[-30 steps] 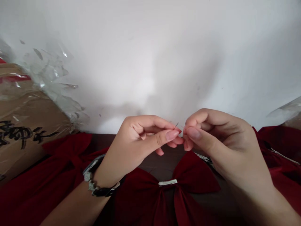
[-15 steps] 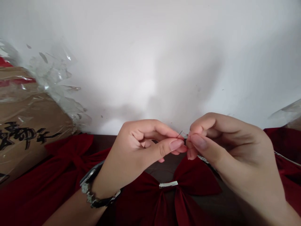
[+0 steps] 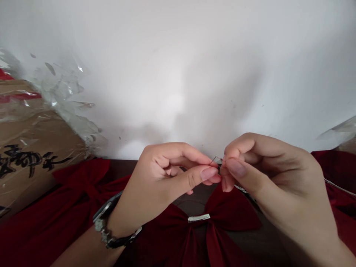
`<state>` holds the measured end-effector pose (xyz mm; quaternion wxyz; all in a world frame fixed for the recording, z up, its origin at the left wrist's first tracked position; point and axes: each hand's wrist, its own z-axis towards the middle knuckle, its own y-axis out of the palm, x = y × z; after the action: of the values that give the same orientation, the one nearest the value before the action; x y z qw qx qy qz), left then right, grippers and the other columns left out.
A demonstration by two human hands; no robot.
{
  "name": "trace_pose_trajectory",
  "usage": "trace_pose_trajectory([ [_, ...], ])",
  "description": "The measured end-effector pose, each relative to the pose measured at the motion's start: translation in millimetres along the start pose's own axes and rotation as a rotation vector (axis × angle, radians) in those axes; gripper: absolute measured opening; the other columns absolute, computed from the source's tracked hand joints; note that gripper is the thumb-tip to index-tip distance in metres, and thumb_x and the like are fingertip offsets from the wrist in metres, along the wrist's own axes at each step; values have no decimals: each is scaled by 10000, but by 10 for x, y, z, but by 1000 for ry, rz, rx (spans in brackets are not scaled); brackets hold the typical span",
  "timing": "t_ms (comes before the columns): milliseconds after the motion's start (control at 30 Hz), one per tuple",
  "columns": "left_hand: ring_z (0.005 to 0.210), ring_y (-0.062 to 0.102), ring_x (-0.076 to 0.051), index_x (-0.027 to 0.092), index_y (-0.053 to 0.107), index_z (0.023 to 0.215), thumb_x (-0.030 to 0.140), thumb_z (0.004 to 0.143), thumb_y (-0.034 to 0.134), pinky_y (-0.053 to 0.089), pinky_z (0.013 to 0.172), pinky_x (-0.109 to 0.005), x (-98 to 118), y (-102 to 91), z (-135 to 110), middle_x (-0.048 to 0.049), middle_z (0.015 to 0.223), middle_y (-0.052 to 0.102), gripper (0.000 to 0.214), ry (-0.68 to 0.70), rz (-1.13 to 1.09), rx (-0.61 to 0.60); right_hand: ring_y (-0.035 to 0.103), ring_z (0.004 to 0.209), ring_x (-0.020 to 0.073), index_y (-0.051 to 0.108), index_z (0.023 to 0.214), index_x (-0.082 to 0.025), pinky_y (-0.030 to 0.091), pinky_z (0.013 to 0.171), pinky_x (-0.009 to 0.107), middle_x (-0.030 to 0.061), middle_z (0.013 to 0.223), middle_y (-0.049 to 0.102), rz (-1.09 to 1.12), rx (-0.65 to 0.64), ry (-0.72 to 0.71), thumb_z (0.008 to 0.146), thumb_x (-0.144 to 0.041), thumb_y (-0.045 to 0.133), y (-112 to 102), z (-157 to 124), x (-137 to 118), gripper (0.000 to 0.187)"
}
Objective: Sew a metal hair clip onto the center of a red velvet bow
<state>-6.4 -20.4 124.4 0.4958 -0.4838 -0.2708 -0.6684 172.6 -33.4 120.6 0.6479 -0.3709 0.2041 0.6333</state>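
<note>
My left hand (image 3: 169,174) pinches a thin needle (image 3: 213,160) between thumb and forefinger, its end poking up past the fingertips. Close beside it, my right hand (image 3: 275,181) has thumb and forefinger pressed together on a fine thread (image 3: 219,158), which runs over to the needle's tip. Whether the thread passes through the eye is too small to tell. Below both hands lies a dark red fabric bow (image 3: 233,213) with a silver hair clip (image 3: 199,218) across its middle.
Another red bow (image 3: 90,181) lies at the left, near a cardboard box (image 3: 36,129) wrapped in clear plastic (image 3: 63,89). More red fabric (image 3: 333,174) is at the right, with a thin metal piece (image 3: 339,188) on it. A white wall (image 3: 139,74) rises behind the dark table (image 3: 191,202).
The needle's end sticks out less above my left fingertips, and the thread now meets it at a sharper peak. Both hands have barely moved.
</note>
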Motion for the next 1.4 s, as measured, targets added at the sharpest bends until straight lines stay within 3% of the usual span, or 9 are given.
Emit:
trace_pose_trajectory([
  [933,686,715,-80,225,726,803,165,800,715,537,542,-85,3,7,-5,52,737,754,61,18,-43,-22,598,518,43,598,746,-177,469,492,103,-48,573,619,70,-25,9,854,-137,636,-5,25,-9,122],
  [1400,677,720,-111,216,728,815,141,792,716,533,516,-116,5,-9,-41,30,748,760,79,32,10,-26,599,516,48,584,765,-186,482,501,109,-43,567,626,129,-29,62,904,-176,583,5,23,-9,140],
])
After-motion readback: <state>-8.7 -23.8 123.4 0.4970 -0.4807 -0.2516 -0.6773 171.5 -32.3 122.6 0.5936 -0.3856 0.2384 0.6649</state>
